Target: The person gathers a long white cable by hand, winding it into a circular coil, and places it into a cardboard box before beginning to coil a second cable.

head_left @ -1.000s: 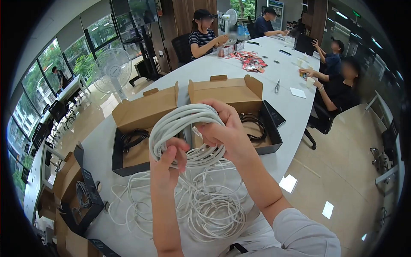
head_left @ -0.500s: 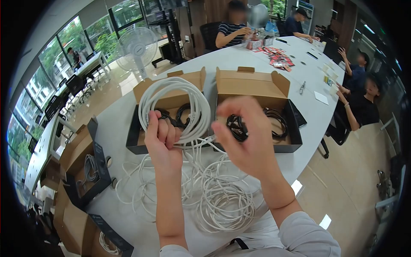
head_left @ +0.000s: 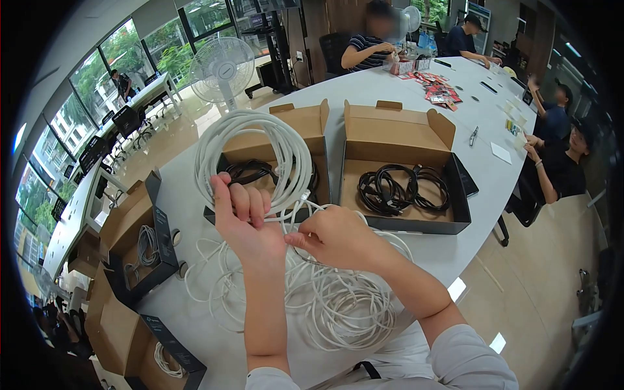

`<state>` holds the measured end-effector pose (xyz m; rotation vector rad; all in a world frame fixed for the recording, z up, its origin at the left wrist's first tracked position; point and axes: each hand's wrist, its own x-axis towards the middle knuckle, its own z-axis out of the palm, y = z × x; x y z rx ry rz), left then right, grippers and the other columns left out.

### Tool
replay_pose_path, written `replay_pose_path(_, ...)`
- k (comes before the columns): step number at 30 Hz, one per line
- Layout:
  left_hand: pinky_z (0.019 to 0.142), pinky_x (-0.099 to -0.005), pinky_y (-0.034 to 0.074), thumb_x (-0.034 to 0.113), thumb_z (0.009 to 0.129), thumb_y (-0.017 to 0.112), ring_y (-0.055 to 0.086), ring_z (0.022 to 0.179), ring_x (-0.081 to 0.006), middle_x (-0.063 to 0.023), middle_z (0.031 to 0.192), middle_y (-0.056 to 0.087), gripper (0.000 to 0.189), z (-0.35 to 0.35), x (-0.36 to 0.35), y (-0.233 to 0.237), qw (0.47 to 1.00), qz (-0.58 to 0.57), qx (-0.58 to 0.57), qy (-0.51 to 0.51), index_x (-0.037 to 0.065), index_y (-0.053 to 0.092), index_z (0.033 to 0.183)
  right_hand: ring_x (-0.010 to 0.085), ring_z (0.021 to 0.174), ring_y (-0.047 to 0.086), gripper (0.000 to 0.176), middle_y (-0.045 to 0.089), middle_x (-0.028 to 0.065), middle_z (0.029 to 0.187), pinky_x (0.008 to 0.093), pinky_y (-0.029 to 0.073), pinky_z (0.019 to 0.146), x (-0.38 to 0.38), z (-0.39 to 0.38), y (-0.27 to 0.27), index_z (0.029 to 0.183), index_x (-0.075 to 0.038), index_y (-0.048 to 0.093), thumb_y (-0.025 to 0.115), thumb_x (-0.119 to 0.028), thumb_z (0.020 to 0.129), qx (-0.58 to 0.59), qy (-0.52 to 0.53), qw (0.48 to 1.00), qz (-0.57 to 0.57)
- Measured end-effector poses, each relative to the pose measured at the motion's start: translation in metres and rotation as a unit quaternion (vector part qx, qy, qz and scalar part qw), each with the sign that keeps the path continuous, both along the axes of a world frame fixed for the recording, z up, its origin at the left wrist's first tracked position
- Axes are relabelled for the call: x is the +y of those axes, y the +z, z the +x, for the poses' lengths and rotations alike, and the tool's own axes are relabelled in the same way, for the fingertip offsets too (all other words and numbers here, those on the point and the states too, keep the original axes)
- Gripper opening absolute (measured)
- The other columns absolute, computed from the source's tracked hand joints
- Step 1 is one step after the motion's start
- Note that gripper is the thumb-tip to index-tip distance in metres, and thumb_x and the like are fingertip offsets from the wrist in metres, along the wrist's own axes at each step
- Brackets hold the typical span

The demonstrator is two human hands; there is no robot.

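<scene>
A large coil of white cable (head_left: 296, 162) stands upright in my left hand (head_left: 244, 211), whose fingers are curled round its lower left side. My right hand (head_left: 335, 237) is just to the right, fingers bent together on a strand of white cable that runs down from the coil. Beneath both hands a loose tangle of white cable (head_left: 351, 305) lies on the white table (head_left: 214, 331). Behind the hands are two open boxes with black cables; the right box (head_left: 406, 224) shows its cables (head_left: 390, 188) fully, while the coil partly hides the left box (head_left: 299, 120).
Two more open boxes (head_left: 166, 250) (head_left: 172, 338) with cables stand at the left edge. Red packets (head_left: 439, 91), a white card (head_left: 500, 152) and a small tool (head_left: 474, 136) lie farther back. Several people sit round the table. A fan (head_left: 223, 70) stands behind it.
My right hand has moved down and left, from in front of the right box to the strands below the coil, and its fingers have closed. The view has shifted slightly.
</scene>
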<state>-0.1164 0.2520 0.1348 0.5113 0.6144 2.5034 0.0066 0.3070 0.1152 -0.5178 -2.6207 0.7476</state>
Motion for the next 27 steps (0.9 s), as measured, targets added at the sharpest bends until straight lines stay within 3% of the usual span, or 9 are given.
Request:
replay_pose_path(6,0.047,-0.0227,0.021,0.028,0.098,0.045,0.017,0.041,-0.0052,0.0067,0.050,0.021,0.020,0.007,-0.007,0.004,1.000,0.009,0.027,0.005,0.009,0.051,0.092,0.0114,0.048,0.055,0.033,0.056,0.0049,0.051,0.0263,0.043,0.048,0.011,-0.006,-0.004,0.071,0.002,0.063,0.059,-0.026,0.088,0.003,0.049,0.985,-0.168)
replay_pose_path(8,0.047,-0.0225,0.021,0.028,0.098,0.045,0.017,0.041,-0.0052,0.0067,0.049,0.021,0.020,0.006,-0.009,0.006,0.999,0.022,0.027,0.001,0.009,0.051,0.092,0.0125,0.049,0.054,0.029,0.058,0.0045,0.057,0.0267,0.043,0.050,0.019,-0.008,-0.005,0.075,0.000,0.064,0.063,-0.026,0.086,0.010,0.092,0.953,-0.288)
replay_pose_path(12,0.046,-0.0219,0.020,0.028,0.098,0.045,0.016,0.040,-0.0051,0.0068,0.049,0.020,0.020,0.003,-0.015,0.009,0.998,0.048,0.029,0.016,0.009,0.051,0.092,0.0065,0.052,0.050,0.020,0.057,-0.0020,0.066,0.0214,0.042,0.051,0.035,-0.016,-0.026,0.086,-0.003,0.065,0.066,-0.023,0.085,0.096,0.151,0.819,-0.545)
replay_pose_path(16,0.046,-0.0218,0.020,0.028,0.098,0.044,0.015,0.040,-0.0052,0.0067,0.048,0.020,0.021,0.001,-0.016,0.011,0.996,0.066,0.034,0.040,0.009,0.052,0.092,0.0059,0.052,0.048,0.015,0.053,-0.0037,0.063,0.0208,0.039,0.049,0.032,-0.019,-0.023,0.083,-0.004,0.065,0.064,-0.019,0.087,0.108,0.158,0.699,-0.689)
replay_pose_path(19,0.045,-0.0219,0.019,0.028,0.098,0.045,0.015,0.039,-0.0053,0.0067,0.048,0.020,0.021,-0.004,-0.018,0.010,0.995,0.076,0.044,0.040,0.009,0.052,0.093,0.0049,0.050,0.045,0.015,0.049,-0.0044,0.059,0.0208,0.034,0.047,0.026,-0.023,-0.023,0.082,-0.003,0.064,0.062,-0.017,0.086,0.112,0.112,0.726,-0.669)
replay_pose_path(23,0.045,-0.0223,0.019,0.027,0.098,0.045,0.015,0.039,-0.0054,0.0068,0.048,0.020,0.020,-0.015,-0.017,0.010,0.995,0.059,0.041,0.065,0.008,0.051,0.093,0.0055,0.047,0.039,0.018,0.043,-0.0050,0.053,0.0224,0.028,0.044,0.025,-0.003,-0.002,0.076,-0.002,0.061,0.054,-0.015,0.086,0.106,0.058,0.834,-0.538)
replay_pose_path(26,0.045,-0.0224,0.019,0.025,0.097,0.046,0.015,0.039,-0.0056,0.0069,0.048,0.020,0.019,-0.023,-0.019,0.010,0.996,0.034,0.063,0.053,0.007,0.051,0.094,0.0062,0.045,0.039,0.019,0.043,-0.0040,0.052,0.0239,0.030,0.044,0.016,0.007,0.010,0.075,0.000,0.059,0.054,-0.015,0.085,0.121,0.007,0.913,-0.390)
replay_pose_path(27,0.045,-0.0225,0.019,0.024,0.097,0.047,0.015,0.039,-0.0056,0.0069,0.048,0.020,0.018,-0.024,-0.019,0.010,0.996,0.016,0.075,0.044,0.007,0.051,0.094,0.0165,0.044,0.048,0.017,0.052,0.0043,0.052,0.0312,0.036,0.045,0.013,0.008,0.008,0.077,0.003,0.058,0.054,-0.012,0.083,0.119,-0.013,0.955,-0.272)
